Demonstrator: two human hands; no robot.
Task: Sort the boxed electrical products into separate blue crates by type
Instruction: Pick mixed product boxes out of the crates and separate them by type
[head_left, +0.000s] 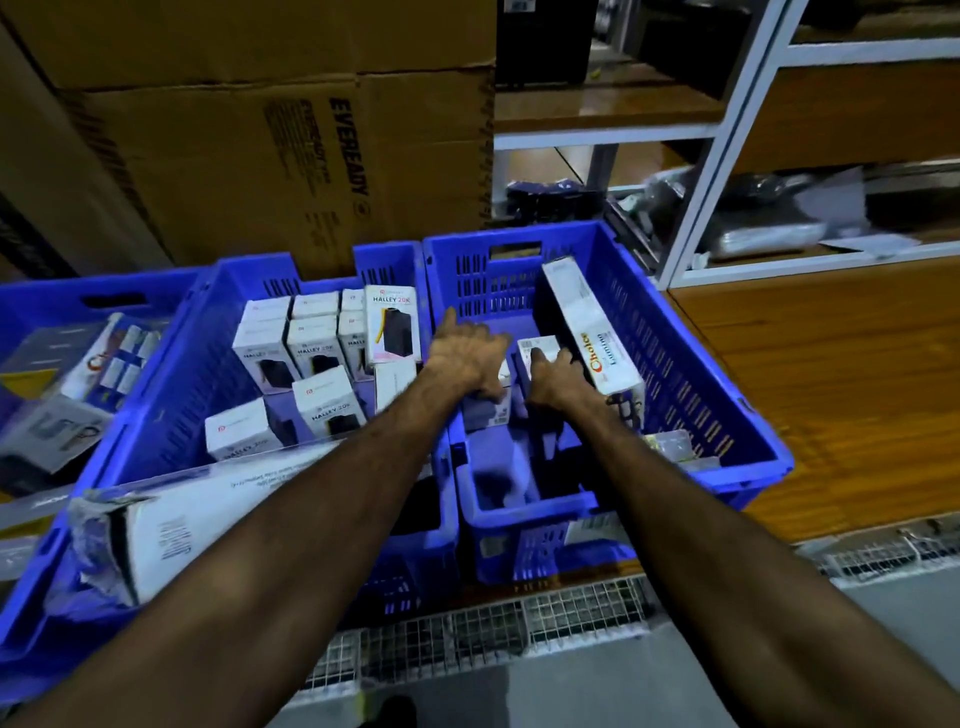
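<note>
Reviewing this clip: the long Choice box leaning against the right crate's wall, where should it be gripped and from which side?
Grip the Choice box across its narrow long edges near the raised far end, coming from above and the crate's open middle; it leans on the right wall of the crate, so that side looks blocked.

Stockroom, clearly; big Eveready cartons (291, 156) stacked behind; blue crates (691, 364) packed with boxed goods (311, 343); metal shelving (727, 135) holding bagged stock on the right.

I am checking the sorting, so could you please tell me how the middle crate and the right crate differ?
The middle crate holds many small white HALLEY 20K boxes, mostly upright; the right crate holds few boxes. A long white box lies across the middle crate's near rim; a long Choice box leans inside the right crate. Both hands reach into the right crate only. Both are blue, slotted plastic.
</note>
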